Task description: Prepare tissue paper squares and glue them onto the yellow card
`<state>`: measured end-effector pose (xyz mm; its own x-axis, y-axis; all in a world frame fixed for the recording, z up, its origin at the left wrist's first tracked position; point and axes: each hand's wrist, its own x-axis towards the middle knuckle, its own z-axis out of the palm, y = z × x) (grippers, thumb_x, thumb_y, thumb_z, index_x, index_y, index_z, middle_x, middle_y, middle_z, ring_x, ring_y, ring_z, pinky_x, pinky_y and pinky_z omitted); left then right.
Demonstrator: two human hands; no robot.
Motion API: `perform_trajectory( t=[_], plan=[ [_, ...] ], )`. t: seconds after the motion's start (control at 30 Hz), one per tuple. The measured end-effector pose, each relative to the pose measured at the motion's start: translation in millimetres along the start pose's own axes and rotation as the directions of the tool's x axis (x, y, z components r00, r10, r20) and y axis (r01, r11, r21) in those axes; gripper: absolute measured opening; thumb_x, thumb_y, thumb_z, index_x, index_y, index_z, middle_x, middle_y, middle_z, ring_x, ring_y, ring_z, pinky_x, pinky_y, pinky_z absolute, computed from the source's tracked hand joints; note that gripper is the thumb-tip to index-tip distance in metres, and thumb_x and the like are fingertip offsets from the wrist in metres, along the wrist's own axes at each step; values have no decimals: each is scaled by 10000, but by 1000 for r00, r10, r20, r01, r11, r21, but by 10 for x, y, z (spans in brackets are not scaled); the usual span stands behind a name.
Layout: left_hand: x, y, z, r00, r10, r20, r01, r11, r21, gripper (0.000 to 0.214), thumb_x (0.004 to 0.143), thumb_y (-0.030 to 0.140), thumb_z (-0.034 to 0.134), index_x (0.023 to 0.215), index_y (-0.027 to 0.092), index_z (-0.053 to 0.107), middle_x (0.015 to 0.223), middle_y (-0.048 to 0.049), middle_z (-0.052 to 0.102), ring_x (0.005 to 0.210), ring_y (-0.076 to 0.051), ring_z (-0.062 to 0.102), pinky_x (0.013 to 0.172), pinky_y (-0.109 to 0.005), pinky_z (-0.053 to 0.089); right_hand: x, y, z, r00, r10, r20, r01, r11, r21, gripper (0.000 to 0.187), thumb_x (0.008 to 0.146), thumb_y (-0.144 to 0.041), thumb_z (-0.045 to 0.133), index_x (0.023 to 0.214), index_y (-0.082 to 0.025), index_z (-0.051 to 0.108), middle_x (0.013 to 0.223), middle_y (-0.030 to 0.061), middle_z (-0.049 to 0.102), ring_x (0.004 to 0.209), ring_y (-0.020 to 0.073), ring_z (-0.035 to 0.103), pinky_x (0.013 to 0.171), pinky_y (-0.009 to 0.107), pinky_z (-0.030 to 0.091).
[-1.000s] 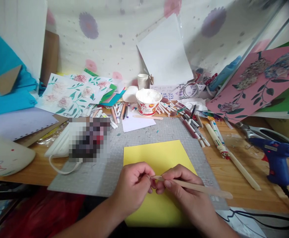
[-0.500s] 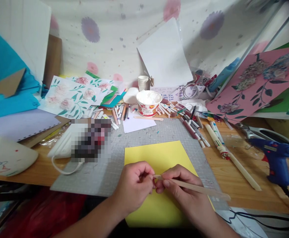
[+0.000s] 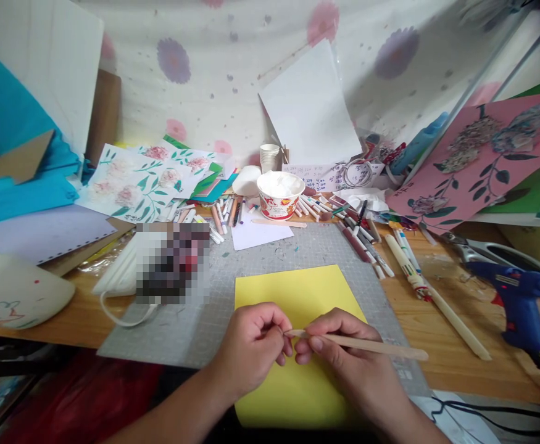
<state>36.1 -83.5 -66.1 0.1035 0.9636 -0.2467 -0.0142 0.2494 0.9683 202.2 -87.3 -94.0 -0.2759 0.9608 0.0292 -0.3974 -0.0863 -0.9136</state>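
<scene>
My right hand (image 3: 344, 351) grips a thin wooden stick (image 3: 381, 348) that points left, its tip at the fingertips of my left hand (image 3: 253, 342). My left hand's fingers are pinched together at that tip; whatever they pinch is too small to make out. Both hands hover over a yellow paper sheet (image 3: 297, 290) lying on a grey cutting mat (image 3: 186, 327).
A paper cup of white stuff (image 3: 279, 192) stands behind the mat among several scattered markers (image 3: 362, 237). A blue glue gun (image 3: 519, 296) lies at the right, its cable running to the desk edge. A long stick (image 3: 455, 327), a face mask (image 3: 116, 274) and flower pictures (image 3: 135, 182) surround the mat.
The hands have stayed almost in place; the stick's tip sits slightly differently between the fingers. The view shifted a little.
</scene>
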Motion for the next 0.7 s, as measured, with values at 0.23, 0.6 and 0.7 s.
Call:
perform_trajectory(
  t=[0.23, 0.6, 0.7],
  plan=[
    [8, 44, -16, 999, -7, 48, 8, 1000, -28, 63, 617, 227, 582, 607, 166, 571, 507, 19, 620, 452, -96, 548, 475, -208, 445, 1, 31, -29, 998, -49, 26, 49, 999, -16, 31, 835, -211, 782, 853, -232, 767, 741, 14, 788, 682, 132, 746, 673, 215, 587],
    [15, -13, -44, 1000, 12, 20, -12, 1000, -9, 47, 635, 207, 558, 637, 168, 584, 499, 22, 623, 431, -103, 549, 462, -211, 434, 23, -62, 8, 983, -154, 96, 164, 980, -110, 90, 825, -178, 756, 828, -258, 797, 755, 32, 764, 724, 179, 720, 679, 273, 584],
    [8, 4, -64, 998, 17, 55, -15, 999, -29, 61, 628, 201, 548, 644, 161, 591, 518, 15, 629, 450, -104, 555, 484, -217, 447, 27, -73, 1, 982, -155, 103, 167, 978, -122, 90, 822, -187, 758, 828, -266, 800, 764, 38, 766, 732, 185, 719, 683, 276, 581]
  ],
)
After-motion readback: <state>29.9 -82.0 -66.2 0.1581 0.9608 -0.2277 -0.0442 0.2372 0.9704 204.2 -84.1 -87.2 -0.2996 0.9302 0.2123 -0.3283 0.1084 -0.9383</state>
